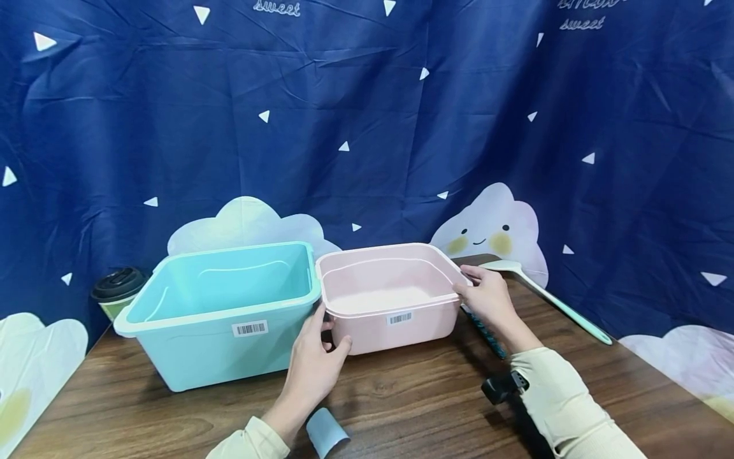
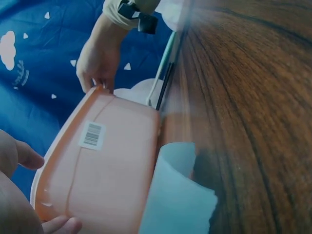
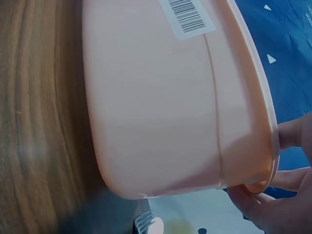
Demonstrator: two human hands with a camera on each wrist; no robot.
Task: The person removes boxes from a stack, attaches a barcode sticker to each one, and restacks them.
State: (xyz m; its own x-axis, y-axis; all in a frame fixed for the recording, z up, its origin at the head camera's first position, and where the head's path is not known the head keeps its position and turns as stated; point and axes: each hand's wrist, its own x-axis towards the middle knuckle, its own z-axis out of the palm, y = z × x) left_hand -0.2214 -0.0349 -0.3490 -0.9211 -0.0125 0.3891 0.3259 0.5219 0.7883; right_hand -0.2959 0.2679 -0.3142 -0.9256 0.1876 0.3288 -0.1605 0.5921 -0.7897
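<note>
A pink plastic basin (image 1: 375, 335) with a barcode label stands on the wooden table, right beside a larger turquoise basin (image 1: 215, 354). My right hand (image 1: 490, 299) pinches the pink basin's right rim, thumb on the near side; in the right wrist view its fingers wrap that rim corner. At the opposite end, my left hand (image 1: 312, 357) holds the pink basin's left front corner, with fingers in the narrow gap between the two basins. The left wrist view shows the fingertips (image 2: 63, 225) against the pink wall. No contents show inside either basin.
A curved light-blue piece (image 1: 327, 433) lies near my left wrist. To the right are a long utensil with a pale green handle (image 1: 564, 312) and a dark patterned strip (image 1: 484, 333). Fork tines (image 3: 144, 222) show beyond the basin. A dark-lidded cup (image 1: 119, 287) stands behind the turquoise basin.
</note>
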